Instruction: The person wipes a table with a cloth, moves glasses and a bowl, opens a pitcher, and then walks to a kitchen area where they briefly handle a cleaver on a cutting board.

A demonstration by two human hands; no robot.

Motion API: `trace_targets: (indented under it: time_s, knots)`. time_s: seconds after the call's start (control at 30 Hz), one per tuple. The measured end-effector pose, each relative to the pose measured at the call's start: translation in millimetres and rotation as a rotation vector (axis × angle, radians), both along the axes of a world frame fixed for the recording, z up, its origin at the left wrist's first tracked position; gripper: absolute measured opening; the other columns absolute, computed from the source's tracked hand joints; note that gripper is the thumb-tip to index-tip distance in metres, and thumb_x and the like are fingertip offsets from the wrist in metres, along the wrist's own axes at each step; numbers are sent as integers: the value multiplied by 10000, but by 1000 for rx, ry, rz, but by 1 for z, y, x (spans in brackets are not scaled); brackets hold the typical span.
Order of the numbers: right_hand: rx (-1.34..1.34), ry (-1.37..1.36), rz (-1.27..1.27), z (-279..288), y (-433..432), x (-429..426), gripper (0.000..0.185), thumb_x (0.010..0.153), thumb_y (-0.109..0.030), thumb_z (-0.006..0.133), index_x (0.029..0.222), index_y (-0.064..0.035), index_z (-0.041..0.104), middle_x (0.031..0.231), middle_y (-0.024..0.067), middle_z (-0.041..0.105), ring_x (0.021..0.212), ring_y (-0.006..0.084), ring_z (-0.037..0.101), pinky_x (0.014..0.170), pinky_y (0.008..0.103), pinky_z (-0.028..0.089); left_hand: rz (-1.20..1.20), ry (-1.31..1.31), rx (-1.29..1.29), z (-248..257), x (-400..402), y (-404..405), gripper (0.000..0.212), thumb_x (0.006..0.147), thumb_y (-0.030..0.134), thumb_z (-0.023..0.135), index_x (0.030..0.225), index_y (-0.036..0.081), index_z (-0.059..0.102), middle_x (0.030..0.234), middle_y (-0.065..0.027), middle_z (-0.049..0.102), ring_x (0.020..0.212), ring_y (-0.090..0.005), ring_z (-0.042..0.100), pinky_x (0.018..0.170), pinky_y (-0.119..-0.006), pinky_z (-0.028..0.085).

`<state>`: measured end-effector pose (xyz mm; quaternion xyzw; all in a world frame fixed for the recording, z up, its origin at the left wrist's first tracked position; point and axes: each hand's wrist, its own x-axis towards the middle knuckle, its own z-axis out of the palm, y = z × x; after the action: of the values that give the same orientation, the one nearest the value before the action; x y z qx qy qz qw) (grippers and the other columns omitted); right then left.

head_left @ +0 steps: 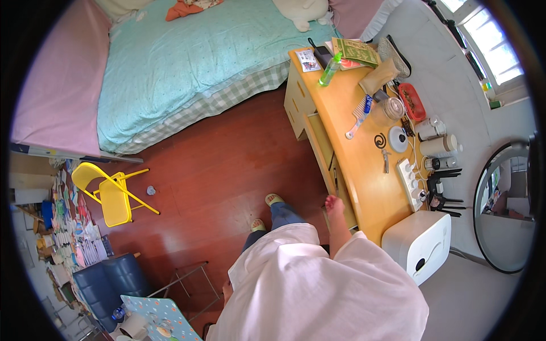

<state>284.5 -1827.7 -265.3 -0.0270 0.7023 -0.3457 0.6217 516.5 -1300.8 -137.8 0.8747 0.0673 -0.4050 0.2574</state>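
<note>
My right hand (335, 204) hangs beside the front of a wooden desk (341, 111), over an open drawer (320, 149). Its fingers look curled; whether they touch the drawer's edge is unclear. Some thin dark items lie inside the drawer. Low at my left side, my left hand (227, 292) is mostly hidden by the white shirt. On the desktop lie a comb (359, 117), a black mosquito coil (380, 140), a nail clipper (386, 161) and a white round lid (398, 139). A green spray bottle (330, 70) stands near the far end.
A bed (192, 72) stands ahead. To my left are a yellow folding chair (115, 198), a crumpled ball (151, 190) on the red floor (204, 170), and a metal frame (183, 281). A power strip (410, 183), a router (439, 189) and a white appliance (418, 243) sit at right.
</note>
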Motion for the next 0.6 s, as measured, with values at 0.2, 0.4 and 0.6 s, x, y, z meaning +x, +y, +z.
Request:
trace_targets:
  time_s: [0.2,0.4,0.6]
  knots:
    - [-279,716,1185,14,-8,44,539,909,-203,571,1382,32,463,1391,208,516,1276,317,510,1042,402,427,42,-25,-7,4,-1,-16,287,887,212,599,1029,-19,691,924,-151,715,855,-211,658,761,-374,513]
    - [-204,693,1221,15,-26,33,687,891,-269,597,1448,48,350,1437,256,447,1368,372,396,1131,388,317,26,-26,5,-2,-8,-23,296,885,216,600,1042,-19,689,934,-160,715,863,-217,661,767,-375,513]
    - [-149,765,1234,23,-65,27,696,863,-305,591,1433,15,351,1377,313,471,1326,418,423,1100,421,353,86,-28,-3,-3,-26,-37,306,883,220,602,1055,-18,686,945,-168,716,871,-222,664,772,-375,513]
